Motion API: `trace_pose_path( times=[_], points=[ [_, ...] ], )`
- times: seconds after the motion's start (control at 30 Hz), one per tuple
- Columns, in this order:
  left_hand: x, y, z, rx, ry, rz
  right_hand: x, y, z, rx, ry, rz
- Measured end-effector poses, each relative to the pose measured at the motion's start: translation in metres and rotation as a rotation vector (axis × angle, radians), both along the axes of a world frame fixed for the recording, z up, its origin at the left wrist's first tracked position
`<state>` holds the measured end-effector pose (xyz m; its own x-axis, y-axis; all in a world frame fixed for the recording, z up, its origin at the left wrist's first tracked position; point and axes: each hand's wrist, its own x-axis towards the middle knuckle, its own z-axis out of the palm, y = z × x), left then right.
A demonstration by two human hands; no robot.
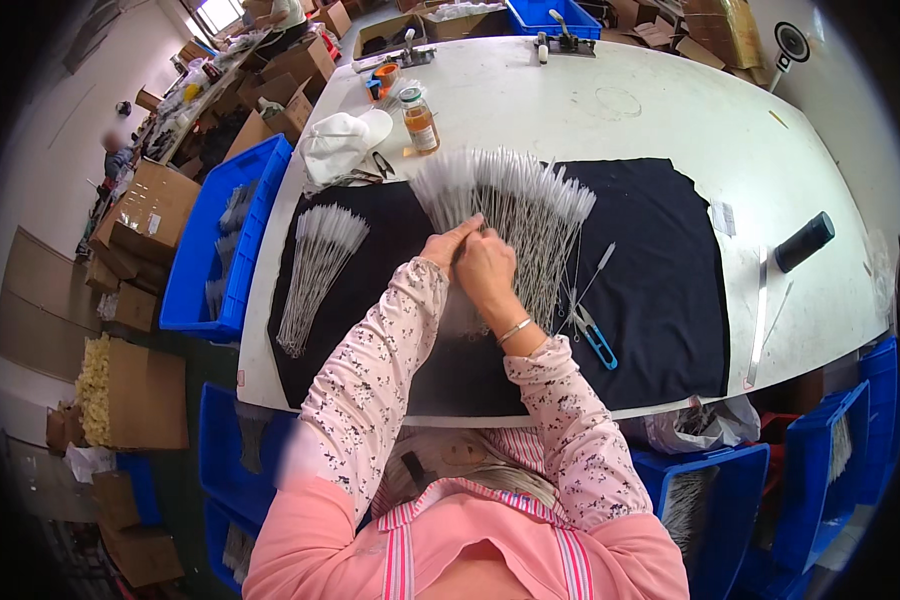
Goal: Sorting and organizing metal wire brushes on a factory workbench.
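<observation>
My left hand point(449, 242) is closed around a bundle of wire brushes with white bristle heads point(443, 188), smeared by motion. My right hand point(489, 266) presses against it, fingers curled in; what they grip is hidden. Beside my right hand, a wide heap of the same brushes point(548, 232) lies fanned out on a black cloth point(660, 270), heads pointing away from me. A smaller pile of brushes point(320, 265) lies to the left. Right of the heap are a single loose brush point(602, 262) and blue-handled thread snips point(596, 338).
Behind the cloth on the white table point(570, 100) are a white cap point(342, 145), a jar of amber liquid point(419, 122) and orange tape point(386, 74). A black cylinder point(805, 242) and a metal ruler point(760, 315) lie right. Blue bins point(228, 250) and cartons point(155, 205) flank the table.
</observation>
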<state>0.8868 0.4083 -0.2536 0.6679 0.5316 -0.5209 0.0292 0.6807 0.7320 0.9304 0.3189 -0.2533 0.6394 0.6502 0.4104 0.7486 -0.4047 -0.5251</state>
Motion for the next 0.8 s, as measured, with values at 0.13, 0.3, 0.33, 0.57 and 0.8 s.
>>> trace_pose_path(
  times=[0.13, 0.3, 0.33, 0.57, 0.8],
  points=[
    [-0.019, 0.032, -0.046, -0.025, -0.119, 0.097, -0.018, -0.004, 0.002, 0.202, 0.092, 0.124],
    [-0.023, 0.005, -0.018, 0.072, 0.008, 0.283, -0.006, -0.009, 0.008, 0.226, 0.212, 0.034],
    [-0.027, 0.0, -0.013, 0.073, 0.011, 0.285, -0.006, -0.01, 0.008, 0.226, 0.215, 0.036],
    [-0.053, -0.015, 0.009, 0.188, -0.235, 0.255, 0.001, -0.016, 0.018, 0.218, 0.289, 0.275],
    [-0.054, -0.039, 0.015, 0.298, -0.284, 0.433, 0.023, 0.001, 0.011, 0.554, 1.493, 0.761]
  ],
)
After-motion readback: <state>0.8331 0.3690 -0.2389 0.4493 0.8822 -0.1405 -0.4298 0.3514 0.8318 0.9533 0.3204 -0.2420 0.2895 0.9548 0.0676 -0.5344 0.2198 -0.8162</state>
